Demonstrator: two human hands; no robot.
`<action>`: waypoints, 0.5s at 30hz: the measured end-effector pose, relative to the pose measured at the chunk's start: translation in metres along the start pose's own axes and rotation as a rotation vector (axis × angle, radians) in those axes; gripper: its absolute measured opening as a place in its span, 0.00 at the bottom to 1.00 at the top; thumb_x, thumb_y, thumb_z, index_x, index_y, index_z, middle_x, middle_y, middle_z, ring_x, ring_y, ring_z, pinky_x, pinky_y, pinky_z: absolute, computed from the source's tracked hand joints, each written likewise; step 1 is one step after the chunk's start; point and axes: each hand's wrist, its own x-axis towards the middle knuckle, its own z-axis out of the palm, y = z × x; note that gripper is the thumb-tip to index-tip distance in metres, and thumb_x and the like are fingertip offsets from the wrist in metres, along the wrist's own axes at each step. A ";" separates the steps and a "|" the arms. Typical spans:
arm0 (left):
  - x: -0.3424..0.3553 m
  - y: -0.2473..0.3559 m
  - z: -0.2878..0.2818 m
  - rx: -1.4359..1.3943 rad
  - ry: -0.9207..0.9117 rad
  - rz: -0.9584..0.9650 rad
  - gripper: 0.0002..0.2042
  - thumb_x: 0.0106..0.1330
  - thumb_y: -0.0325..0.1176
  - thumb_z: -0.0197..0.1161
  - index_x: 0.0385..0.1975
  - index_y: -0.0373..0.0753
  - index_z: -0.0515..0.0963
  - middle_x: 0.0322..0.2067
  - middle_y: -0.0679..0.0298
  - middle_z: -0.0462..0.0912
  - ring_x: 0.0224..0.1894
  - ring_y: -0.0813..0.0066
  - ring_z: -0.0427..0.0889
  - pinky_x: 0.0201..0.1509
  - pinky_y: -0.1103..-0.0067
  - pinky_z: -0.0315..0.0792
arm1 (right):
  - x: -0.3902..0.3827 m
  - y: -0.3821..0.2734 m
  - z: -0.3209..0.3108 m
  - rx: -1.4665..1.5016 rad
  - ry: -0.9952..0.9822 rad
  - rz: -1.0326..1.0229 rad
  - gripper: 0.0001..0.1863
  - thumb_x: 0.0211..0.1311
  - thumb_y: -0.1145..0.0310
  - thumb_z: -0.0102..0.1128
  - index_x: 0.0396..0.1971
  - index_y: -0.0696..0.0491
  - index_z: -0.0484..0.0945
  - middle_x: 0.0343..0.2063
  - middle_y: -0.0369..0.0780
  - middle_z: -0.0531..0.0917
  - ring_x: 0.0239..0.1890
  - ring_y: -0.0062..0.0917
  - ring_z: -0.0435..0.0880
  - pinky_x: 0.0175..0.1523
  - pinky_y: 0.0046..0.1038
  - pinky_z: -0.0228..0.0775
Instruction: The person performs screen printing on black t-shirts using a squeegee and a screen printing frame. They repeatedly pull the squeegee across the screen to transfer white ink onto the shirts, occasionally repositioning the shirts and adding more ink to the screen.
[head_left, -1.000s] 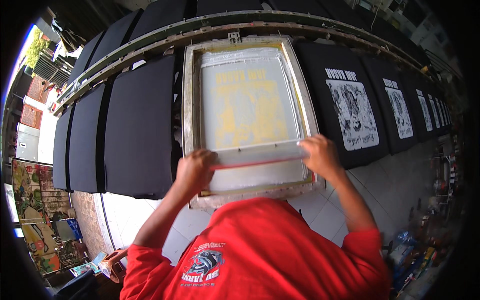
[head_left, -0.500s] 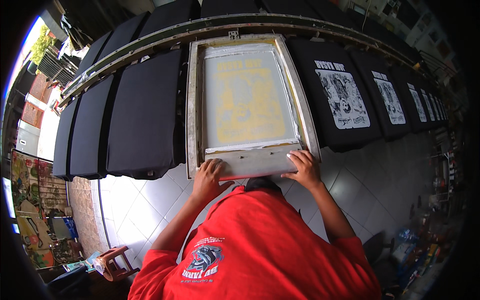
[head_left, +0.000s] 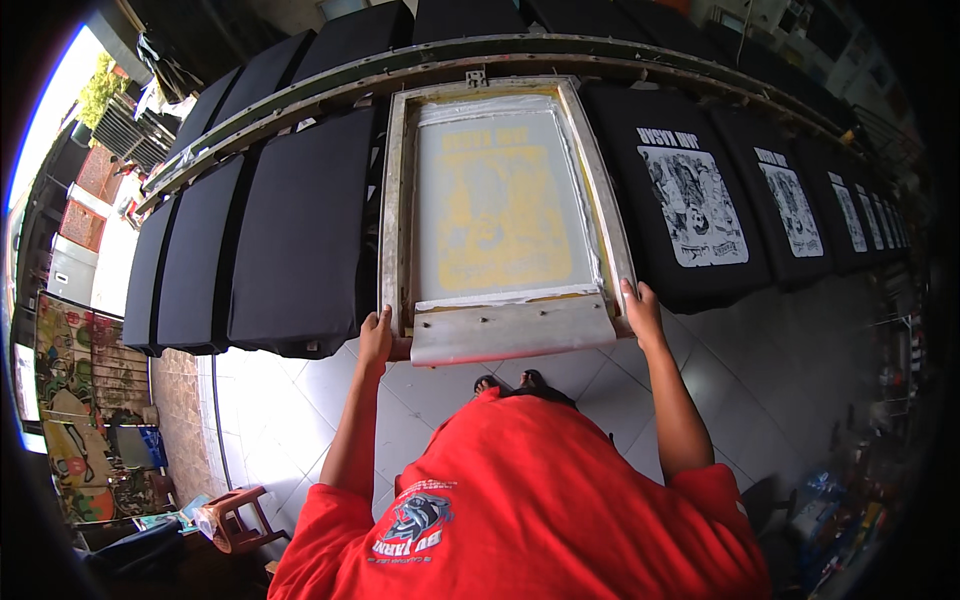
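Note:
In front of me a screen printing frame (head_left: 393, 230) lies over the row of boards. Its mesh (head_left: 505, 215) shows a yellowish upside-down design with a line of lettering. Across the frame's near end rests a wide grey bar (head_left: 512, 332) with several small bolts and a reddish lower edge; it looks like a squeegee. My left hand (head_left: 376, 337) is closed on the frame's near left corner, fingers up along its outer side. On the near right side my right hand (head_left: 643, 312) grips the frame likewise. Both hands are off the bar, and the undersides of their grips are hidden.
Plain black cloth-covered boards (head_left: 298, 235) stand to the left. Boards on the right carry white prints (head_left: 692, 205). A long metal rail (head_left: 330, 92) runs behind the frame. A reddish-brown stool (head_left: 236, 520) stands at lower left on the tiled floor (head_left: 270, 410).
Both hands have left the grey bar and moved outward to the frame's sides, where they now grip it. My feet have come into view beyond the shirt.

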 end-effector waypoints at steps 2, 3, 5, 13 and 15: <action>0.003 -0.001 -0.003 -0.009 0.035 0.022 0.21 0.73 0.46 0.54 0.23 0.34 0.67 0.19 0.68 0.65 0.26 0.80 0.62 0.29 0.77 0.62 | -0.004 -0.008 0.000 -0.058 0.046 -0.027 0.39 0.66 0.43 0.53 0.53 0.71 0.71 0.51 0.62 0.76 0.59 0.52 0.73 0.62 0.37 0.64; 0.002 0.004 -0.003 -0.015 0.047 0.032 0.21 0.73 0.46 0.53 0.23 0.34 0.68 0.19 0.69 0.65 0.25 0.80 0.61 0.29 0.77 0.62 | -0.007 -0.013 -0.004 -0.057 0.059 -0.013 0.39 0.66 0.43 0.52 0.52 0.71 0.71 0.51 0.62 0.76 0.58 0.52 0.74 0.61 0.38 0.65; -0.006 0.021 -0.001 -0.010 0.058 0.038 0.22 0.73 0.46 0.53 0.23 0.33 0.68 0.19 0.68 0.66 0.25 0.80 0.62 0.29 0.75 0.63 | -0.009 -0.021 -0.010 -0.057 0.081 0.011 0.39 0.66 0.42 0.51 0.51 0.70 0.72 0.49 0.62 0.77 0.57 0.52 0.75 0.59 0.38 0.66; -0.001 0.008 -0.040 0.137 0.098 0.131 0.22 0.75 0.46 0.48 0.27 0.30 0.71 0.20 0.56 0.71 0.26 0.73 0.66 0.34 0.70 0.67 | -0.041 -0.052 0.004 -0.145 0.230 -0.120 0.30 0.70 0.44 0.46 0.28 0.61 0.75 0.28 0.54 0.80 0.37 0.51 0.80 0.41 0.43 0.67; 0.003 -0.003 -0.066 0.073 0.100 0.148 0.21 0.75 0.45 0.47 0.32 0.29 0.74 0.23 0.56 0.75 0.29 0.73 0.70 0.37 0.72 0.69 | -0.063 -0.073 0.023 -0.152 0.230 -0.112 0.30 0.69 0.45 0.47 0.31 0.62 0.77 0.31 0.56 0.81 0.40 0.51 0.81 0.43 0.43 0.68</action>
